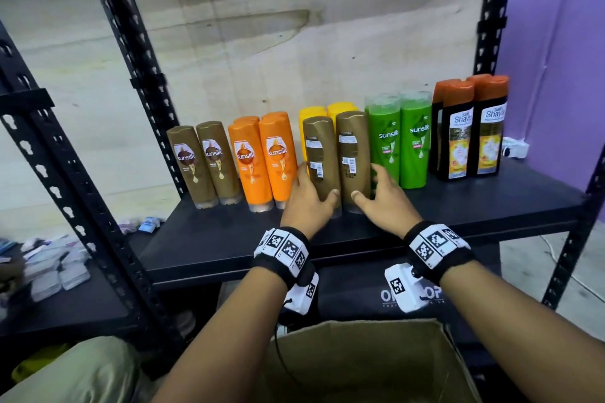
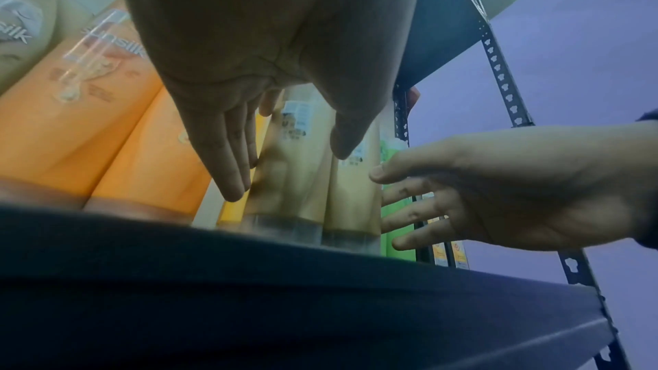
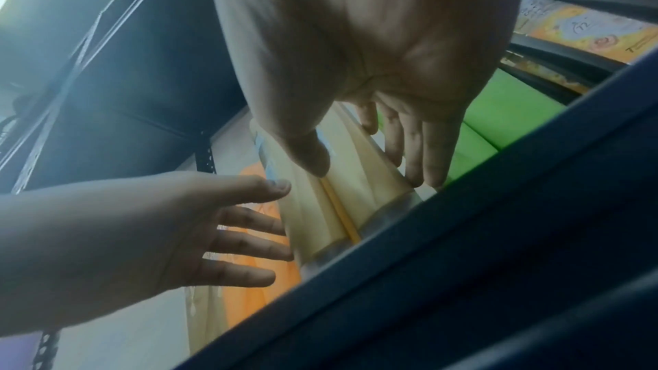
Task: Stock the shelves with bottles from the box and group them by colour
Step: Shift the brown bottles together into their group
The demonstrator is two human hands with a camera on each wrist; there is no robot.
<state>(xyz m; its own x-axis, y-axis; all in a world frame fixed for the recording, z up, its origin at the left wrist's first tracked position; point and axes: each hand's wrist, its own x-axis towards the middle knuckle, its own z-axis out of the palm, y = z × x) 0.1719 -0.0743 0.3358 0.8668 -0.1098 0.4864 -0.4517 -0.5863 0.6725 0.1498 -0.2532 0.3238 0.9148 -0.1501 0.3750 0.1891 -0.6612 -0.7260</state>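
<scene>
On the black shelf (image 1: 229, 239) stand bottles in colour groups: two brown (image 1: 204, 163), orange (image 1: 262, 157), yellow (image 1: 314, 111), green (image 1: 399, 141), and black ones with orange caps (image 1: 471, 134). In front of the yellow ones stand two more brown bottles (image 1: 322, 160) (image 1: 353, 154) with their back labels facing me. My left hand (image 1: 317, 180) flanks the left one, thumb on its front and straight fingers along its left side. My right hand (image 1: 366, 183) mirrors this on the right one. Both wrist views show the left hand (image 2: 288, 170) and the right hand (image 3: 370, 172) with spread fingers. The cardboard box (image 1: 360, 363) lies below; its inside is dark.
Black perforated posts (image 1: 131, 59) frame the shelf. A neighbouring rack at the left holds small packets (image 1: 55, 268). A dark bag with white lettering (image 1: 360, 298) sits on the lower shelf. The shelf's front strip and its right end beyond the black bottles are bare. A purple wall (image 1: 556, 42) is at the right.
</scene>
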